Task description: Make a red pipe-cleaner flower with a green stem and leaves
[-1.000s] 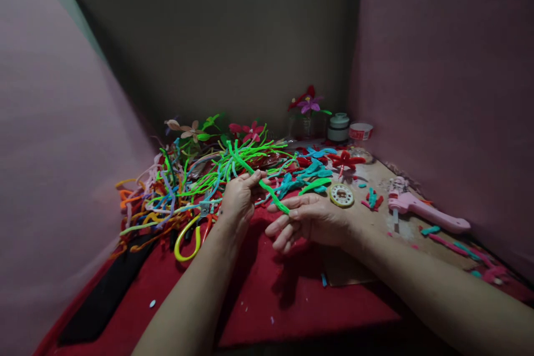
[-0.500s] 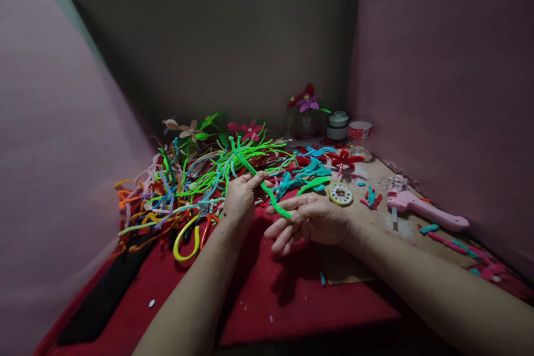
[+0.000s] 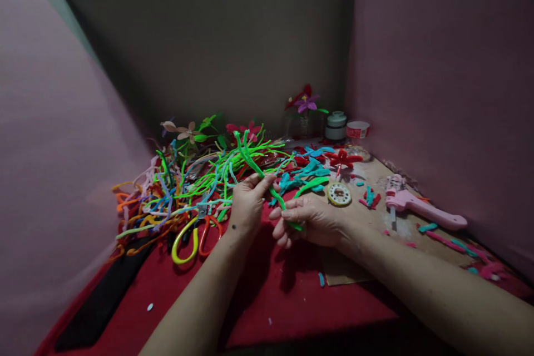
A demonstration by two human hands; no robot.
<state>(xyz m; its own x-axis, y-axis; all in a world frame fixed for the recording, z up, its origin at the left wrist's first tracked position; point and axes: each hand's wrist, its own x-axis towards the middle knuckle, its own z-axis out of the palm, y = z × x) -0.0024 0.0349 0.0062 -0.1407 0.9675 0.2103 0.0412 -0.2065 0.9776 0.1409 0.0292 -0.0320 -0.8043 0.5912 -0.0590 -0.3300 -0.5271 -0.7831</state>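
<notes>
**Pinkish walls [image 3: 442, 67] flank a red-covered counter [image 3: 292, 317]**

Left hand [image 3: 251, 200] is nearly closed, thumb and fingers pinching a green pipe cleaner [image 3: 249, 160] partway along; one part slants up beyond that hand, the other runs down to the right hand [image 3: 312, 219]. There, thumb and forefinger grip near its lower end, other fingers loosely curled. Scissors [image 3: 202, 211] with yellow and red handles lie just left of the left hand, a tangled heap of pipe cleaners [image 3: 208, 175] beyond it. Past the right hand sits a round disc [image 3: 339, 194]; farther right lies a pink-handled tool [image 3: 425, 209].
</notes>
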